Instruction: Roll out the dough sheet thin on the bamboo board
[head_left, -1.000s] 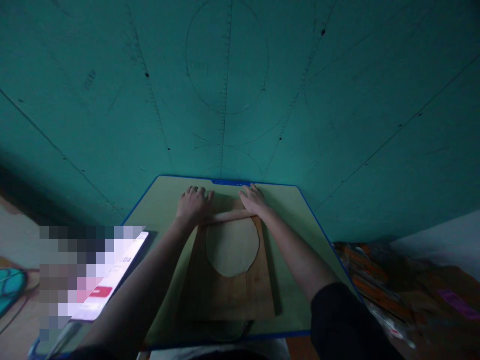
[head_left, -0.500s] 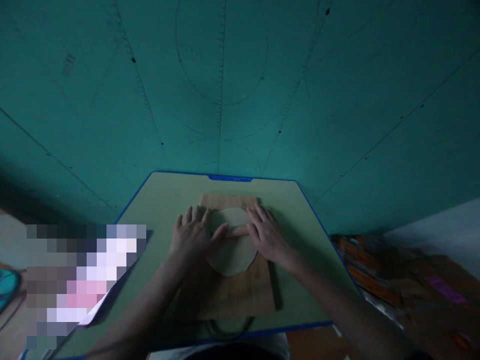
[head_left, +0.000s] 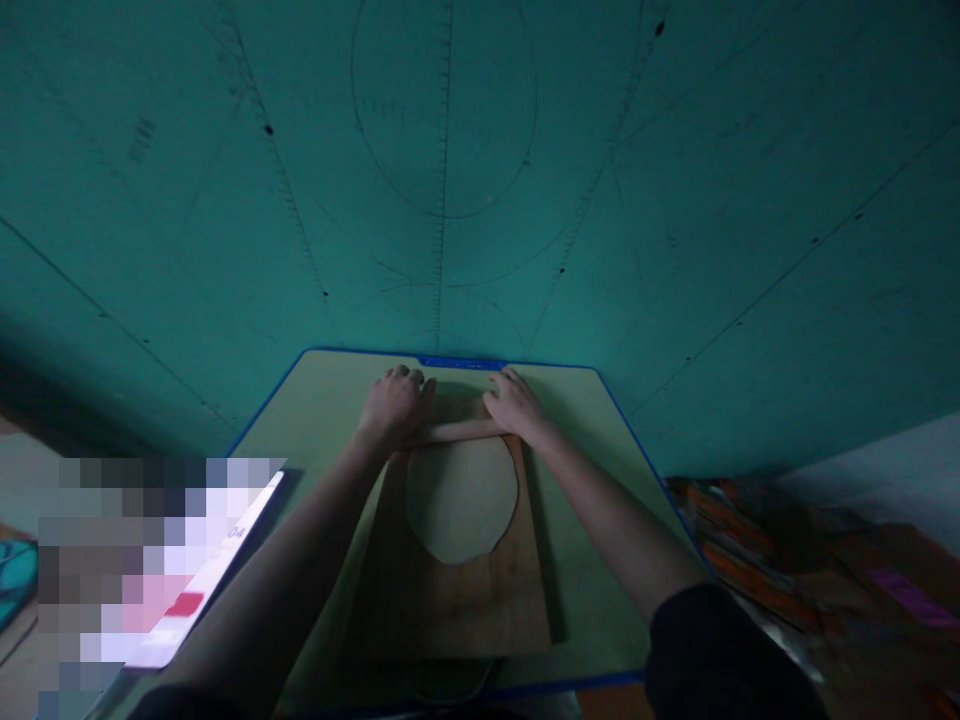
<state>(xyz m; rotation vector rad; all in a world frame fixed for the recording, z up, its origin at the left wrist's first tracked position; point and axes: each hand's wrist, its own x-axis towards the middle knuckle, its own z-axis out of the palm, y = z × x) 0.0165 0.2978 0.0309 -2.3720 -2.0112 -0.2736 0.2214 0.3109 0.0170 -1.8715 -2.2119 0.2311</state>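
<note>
A thin, pale, roughly round sheet of dough (head_left: 461, 500) lies flat on a wooden cutting board (head_left: 457, 620). Across its far edge runs a wooden rolling pin (head_left: 466, 431). My left hand (head_left: 397, 405) bears down over the pin's left end, fingers bent forward and thumb toward the middle. Over the right end is my right hand (head_left: 514, 402), its fingers curled ahead of the pin. Both ends of the pin are covered by the hands.
The board rests on a pale, blue-edged table (head_left: 600, 500) against a green wall (head_left: 465, 150) with drawn lines. At left on the table stands a bright tablet-like object (head_left: 169, 640), partly pixelated. Cardboard boxes (head_left: 847, 590) fill the floor at right.
Both hands have moved forward with the rolling pin, from the middle of the dough to its far edge. The fingers, spread over the dough before, are now bent beyond it.
</note>
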